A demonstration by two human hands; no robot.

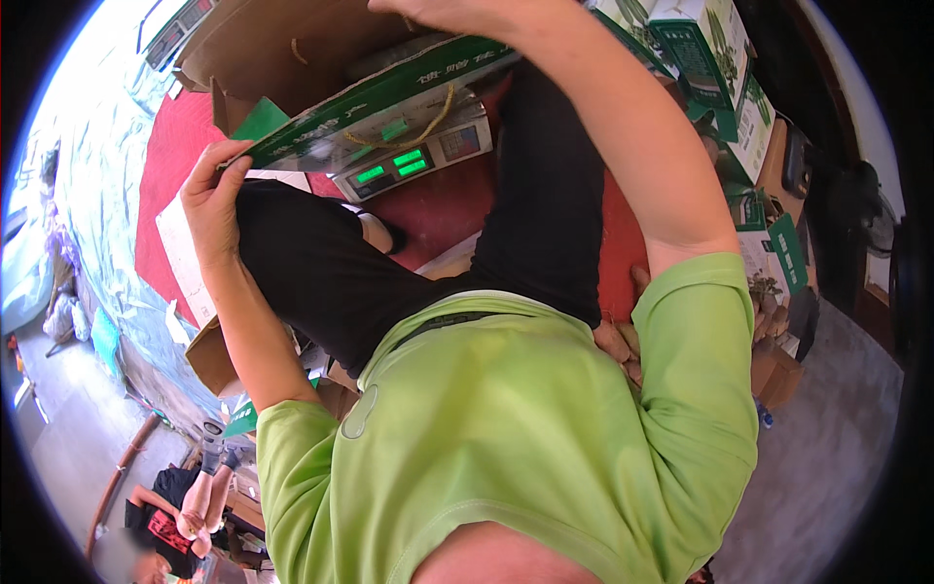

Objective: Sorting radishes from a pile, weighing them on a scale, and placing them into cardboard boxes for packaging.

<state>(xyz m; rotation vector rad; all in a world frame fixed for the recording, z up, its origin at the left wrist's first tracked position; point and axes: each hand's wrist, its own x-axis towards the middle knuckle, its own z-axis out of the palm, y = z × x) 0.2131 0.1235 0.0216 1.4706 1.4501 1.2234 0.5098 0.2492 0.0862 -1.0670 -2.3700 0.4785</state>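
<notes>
A brown cardboard carton [263, 58] with a green printed flap [360, 102] stands before me on a digital scale [462, 141] with a lit green display. My left hand [216, 190] pinches the near left corner of that flap between thumb and fingers. A yellow cord handle [428, 127] hangs from the flap's face. At the carton's top my right hand [428, 12] reaches across from the right; the picture's upper edge cuts it off, so its grip is unclear. Some greyish contents show dimly inside the carton.
White-and-green cartons [696, 58] are stacked at the right, beside an open carton [769, 243] and brown tubers [618, 341]. A red mat [175, 146] lies under the scale, with crumpled plastic sheeting [107, 204] to its left. Another person [180, 516] sits at the lower left.
</notes>
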